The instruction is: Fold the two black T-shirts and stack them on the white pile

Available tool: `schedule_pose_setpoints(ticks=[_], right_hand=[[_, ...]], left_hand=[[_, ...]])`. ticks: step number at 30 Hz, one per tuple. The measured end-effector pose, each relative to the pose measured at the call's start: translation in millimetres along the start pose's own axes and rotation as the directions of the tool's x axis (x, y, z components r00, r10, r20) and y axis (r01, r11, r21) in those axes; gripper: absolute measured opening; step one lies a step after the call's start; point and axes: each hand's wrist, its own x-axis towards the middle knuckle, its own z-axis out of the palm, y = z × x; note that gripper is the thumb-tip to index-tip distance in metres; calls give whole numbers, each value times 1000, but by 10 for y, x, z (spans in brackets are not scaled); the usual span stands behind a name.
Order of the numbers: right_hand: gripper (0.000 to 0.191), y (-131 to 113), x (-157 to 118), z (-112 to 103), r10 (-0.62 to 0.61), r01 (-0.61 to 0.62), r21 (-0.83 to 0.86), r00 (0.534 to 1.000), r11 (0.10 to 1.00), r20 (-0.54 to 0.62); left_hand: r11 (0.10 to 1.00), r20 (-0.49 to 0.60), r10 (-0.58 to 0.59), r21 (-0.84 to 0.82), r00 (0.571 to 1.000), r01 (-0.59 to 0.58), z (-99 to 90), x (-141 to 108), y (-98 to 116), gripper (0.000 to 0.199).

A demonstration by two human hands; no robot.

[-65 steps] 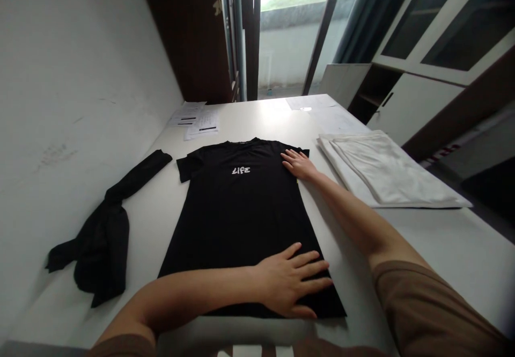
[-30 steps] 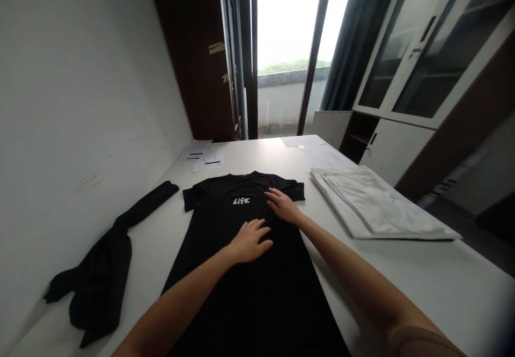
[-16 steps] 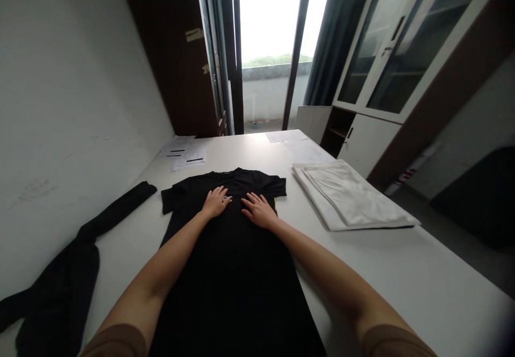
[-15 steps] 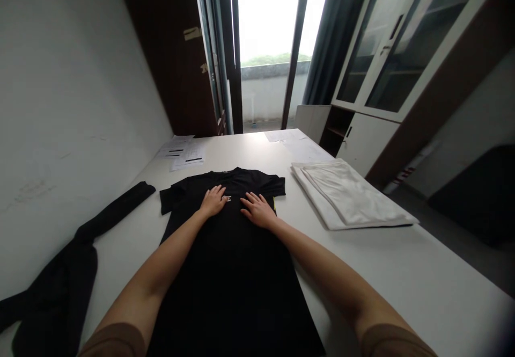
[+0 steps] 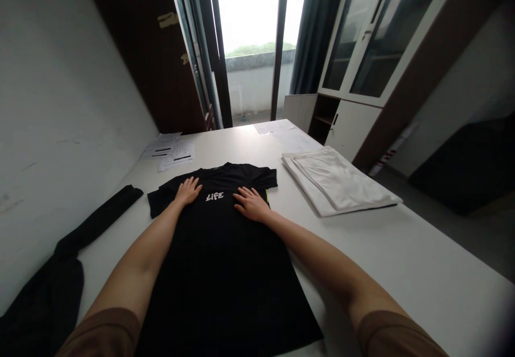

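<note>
A black T-shirt lies spread out on the white table, its collar at the far end and its hem toward me. Small white lettering shows on its chest between my hands. On the left of the chest, near the sleeve, my left hand rests flat with fingers stretched. My right hand lies palm down on the other side of the chest, its fingers spread and pointing away to the left. Neither hand grips the cloth.
To the right is a folded white cloth on the table. A black long-sleeved garment lies at the left by the wall. Papers sit at the far left, more sheets at the far end. Glass-door cabinets stand behind.
My left hand has slid left across the shirt, away from my right hand. The white lettering, mostly covered before, is now exposed. The view has shifted slightly to the right.
</note>
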Motion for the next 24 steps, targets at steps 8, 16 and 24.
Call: schedule_pose_setpoints(ticks=[8,16,24], right_hand=[[57,-3,-22,-39,-3,3,10,1000,1000,8],[56,9,-6,-8,-1,1,4,1000,1000,-10],[54,0,-17,0,-3,3,7,999,1000,-34]], left_hand=[[997,1,-23,67,1000,23,-144,-91,-201,67],[950,-29,312,7,950,-312,70,-484,591,64],[895,-57,441,-49,896,-443,133,-777,1173,68]])
